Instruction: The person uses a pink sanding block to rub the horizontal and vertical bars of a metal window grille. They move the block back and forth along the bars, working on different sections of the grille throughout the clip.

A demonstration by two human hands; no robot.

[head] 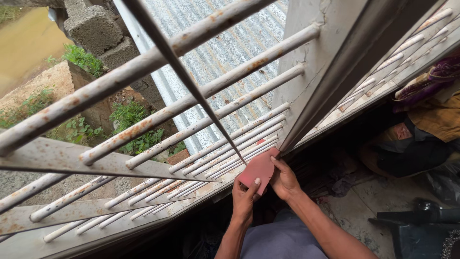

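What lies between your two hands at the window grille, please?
In the head view, a red sheet lies between the left hand and right hand, both gripping it against the white bars.

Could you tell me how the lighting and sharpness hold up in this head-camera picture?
In the head view, soft daylight falls evenly on the white rusted bars, with no harsh glare; the floor below lies in deep shadow. The left hand, right hand and the red sheet they hold look sharp. The straight bars bow towards the edges, a wide-lens distortion.
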